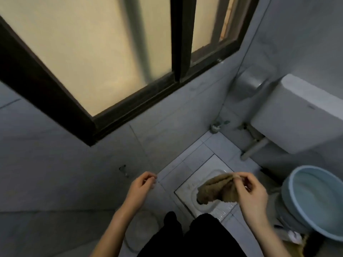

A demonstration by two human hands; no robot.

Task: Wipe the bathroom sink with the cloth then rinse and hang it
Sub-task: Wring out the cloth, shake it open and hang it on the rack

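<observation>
A tan, fuzzy cloth [213,190] hangs from my right hand [246,188], which pinches its upper edge above the squat toilet. My left hand [143,184] is raised near the tiled wall with its fingertips pinched together; something thin may be between them, but the frame is too blurred to tell. A small metal hook [123,170] is fixed to the wall just left of that hand. No sink is in view.
A frosted window with a dark frame [130,112] fills the upper left. A white cistern [297,115] hangs on the right wall. A light blue basin [315,199] sits low right. A squat toilet pan [209,206] lies in the floor below the cloth.
</observation>
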